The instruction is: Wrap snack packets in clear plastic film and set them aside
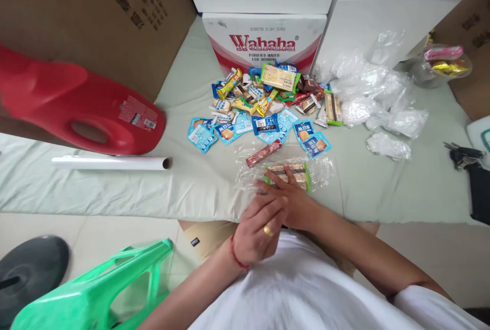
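Observation:
My left hand [262, 228], with a gold ring and a red cord at the wrist, is closed near the table's front edge; whatever its fingers pinch is hidden. Beside it, my right hand [293, 200] lies with fingers spread over a biscuit pack [300, 169] with green ends. That pack rests on a clear plastic bag [321, 171]. A red snack bar [264, 154] lies on the bag's far left part. Beyond is a pile of wrapped snacks [248, 93], with blue biscuit packets [312, 138] along its near side.
Crumpled clear bags [367, 90] are heaped to the right of the snacks. A Wahaha carton [264, 39] stands behind. At left are a red jug [84, 105] and a white roll [115, 162]. Keys [465, 155] lie far right. A green stool [103, 279] stands below the table.

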A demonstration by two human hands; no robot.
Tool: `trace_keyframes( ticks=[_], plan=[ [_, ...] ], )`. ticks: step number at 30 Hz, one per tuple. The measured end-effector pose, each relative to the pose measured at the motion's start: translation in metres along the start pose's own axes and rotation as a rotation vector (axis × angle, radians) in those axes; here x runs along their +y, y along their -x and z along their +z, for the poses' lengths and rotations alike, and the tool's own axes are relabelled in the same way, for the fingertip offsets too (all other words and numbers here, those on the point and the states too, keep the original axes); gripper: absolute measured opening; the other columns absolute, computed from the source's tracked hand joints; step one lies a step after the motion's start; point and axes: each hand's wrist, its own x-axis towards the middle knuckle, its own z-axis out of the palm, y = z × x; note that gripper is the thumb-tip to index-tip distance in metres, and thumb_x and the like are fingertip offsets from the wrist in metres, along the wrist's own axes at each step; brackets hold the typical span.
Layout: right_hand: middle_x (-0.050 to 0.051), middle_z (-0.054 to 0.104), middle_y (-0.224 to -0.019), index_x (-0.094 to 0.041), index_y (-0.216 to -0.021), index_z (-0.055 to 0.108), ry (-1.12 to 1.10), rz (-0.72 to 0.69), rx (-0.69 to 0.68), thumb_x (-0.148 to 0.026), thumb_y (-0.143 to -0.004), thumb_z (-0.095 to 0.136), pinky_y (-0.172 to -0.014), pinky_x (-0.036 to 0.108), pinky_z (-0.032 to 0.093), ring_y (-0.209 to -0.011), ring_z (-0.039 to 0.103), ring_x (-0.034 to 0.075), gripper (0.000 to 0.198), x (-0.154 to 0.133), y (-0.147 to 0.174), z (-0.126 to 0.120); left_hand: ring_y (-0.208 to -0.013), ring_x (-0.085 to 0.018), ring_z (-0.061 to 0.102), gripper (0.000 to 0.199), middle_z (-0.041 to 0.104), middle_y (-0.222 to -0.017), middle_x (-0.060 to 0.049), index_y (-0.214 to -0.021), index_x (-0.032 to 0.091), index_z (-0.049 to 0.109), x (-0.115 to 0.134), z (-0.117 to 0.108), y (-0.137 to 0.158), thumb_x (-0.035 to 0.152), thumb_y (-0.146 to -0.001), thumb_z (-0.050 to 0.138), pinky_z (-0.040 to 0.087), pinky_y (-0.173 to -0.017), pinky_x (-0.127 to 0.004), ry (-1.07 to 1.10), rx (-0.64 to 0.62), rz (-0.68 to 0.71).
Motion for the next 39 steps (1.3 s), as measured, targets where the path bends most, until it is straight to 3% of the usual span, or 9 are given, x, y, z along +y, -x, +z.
trace_keyframes(
  ticks=[4, 7, 11, 14, 16, 21, 28, 33, 39],
  plan=[
    [0.011, 0.067, -0.141, -0.024, -0.140, 0.066, -0.051, 0.010, -0.049, -0.033, -0.100, 0.061, -0.128, 0.070, 0.002, -0.155, 0.032, 0.034, 0.041, 0.000, 0.000, -0.013, -0.121, -0.022, 0.065, 0.024, 0.070, -0.127, -0.013, -0.116, 0.021, 0.062, -0.034, 0.031, -0.011, 0.018, -0.104, 0.042, 0.055, -0.104, -0.044, 0.149, 0.048, -0.422],
    [0.010, 0.068, -0.139, -0.022, -0.131, 0.070, -0.110, -0.036, 0.087, -0.031, -0.101, 0.059, -0.129, 0.061, 0.022, -0.150, 0.039, 0.029, 0.033, 0.011, 0.010, -0.027, -0.122, -0.023, 0.064, 0.020, 0.069, -0.124, -0.013, -0.108, 0.020, 0.063, -0.065, 0.041, -0.009, 0.025, -0.105, 0.044, 0.052, -0.107, -0.046, 0.206, 0.049, -0.571],
    [0.012, 0.066, -0.140, -0.022, -0.139, 0.063, -0.071, 0.185, 0.355, -0.027, -0.101, 0.057, -0.117, 0.056, 0.041, -0.141, 0.047, 0.031, 0.039, 0.033, 0.029, -0.036, -0.119, -0.022, 0.064, 0.018, 0.069, -0.122, -0.010, -0.105, 0.021, 0.065, -0.073, 0.040, -0.002, 0.022, -0.102, 0.047, 0.051, -0.108, -0.047, 0.248, 0.039, -0.522],
    [0.016, 0.063, -0.142, -0.018, -0.149, 0.054, 0.018, 0.365, 0.307, -0.035, -0.098, 0.063, -0.116, 0.063, 0.038, -0.143, 0.044, 0.037, 0.054, 0.042, 0.035, -0.034, -0.118, -0.022, 0.065, 0.020, 0.070, -0.121, -0.010, -0.105, 0.021, 0.065, -0.068, 0.038, -0.001, 0.022, -0.102, 0.045, 0.052, -0.107, -0.046, 0.211, 0.055, -0.494],
    [0.016, 0.063, -0.141, -0.019, -0.147, 0.055, 0.041, 0.373, 0.259, -0.037, -0.098, 0.063, -0.119, 0.066, 0.031, -0.146, 0.041, 0.038, 0.053, 0.042, 0.035, -0.029, -0.127, -0.025, 0.062, 0.022, 0.070, -0.127, -0.011, -0.117, 0.020, 0.064, -0.066, 0.037, -0.002, 0.028, -0.102, 0.049, 0.046, -0.113, -0.050, 0.135, -0.003, -0.426],
    [0.013, 0.064, -0.139, -0.024, -0.139, 0.062, 0.050, 0.330, 0.262, -0.040, -0.100, 0.063, -0.122, 0.067, 0.022, -0.149, 0.039, 0.037, 0.042, 0.038, 0.040, -0.022, -0.150, -0.035, 0.041, 0.053, 0.063, -0.146, -0.011, -0.139, 0.022, 0.059, -0.061, 0.036, -0.004, 0.049, -0.094, 0.066, 0.009, -0.129, -0.065, -0.102, -0.248, -0.292],
    [0.014, 0.069, -0.129, -0.021, -0.132, 0.066, -0.021, 0.329, 0.435, -0.040, -0.103, 0.054, -0.114, 0.051, 0.043, -0.136, 0.052, 0.031, 0.036, 0.065, 0.025, -0.052, -0.154, -0.030, 0.035, 0.034, 0.061, -0.149, -0.007, -0.134, 0.027, 0.068, -0.060, 0.037, -0.002, 0.029, -0.104, 0.052, 0.019, -0.128, -0.062, -0.182, -0.272, -0.279],
    [0.020, 0.061, -0.144, -0.011, -0.152, 0.050, 0.073, 0.412, 0.208, -0.043, -0.097, 0.060, -0.118, 0.053, 0.032, -0.145, 0.042, 0.036, 0.064, 0.105, -0.033, -0.069, -0.159, -0.034, 0.021, 0.032, 0.045, -0.162, -0.010, -0.128, 0.029, 0.073, -0.057, 0.038, -0.002, 0.029, -0.100, 0.058, 0.018, -0.128, -0.064, -0.244, -0.212, -0.261],
    [0.010, 0.075, -0.098, -0.018, -0.122, 0.073, 0.073, 0.405, -0.077, -0.043, -0.086, 0.076, -0.101, 0.041, 0.039, -0.114, 0.060, 0.032, 0.044, 0.122, -0.066, -0.080, -0.155, -0.037, 0.026, 0.032, 0.045, -0.160, -0.010, -0.128, 0.030, 0.073, -0.054, 0.039, -0.001, 0.032, -0.100, 0.058, 0.023, -0.125, -0.063, -0.282, -0.185, -0.261]
  ],
)
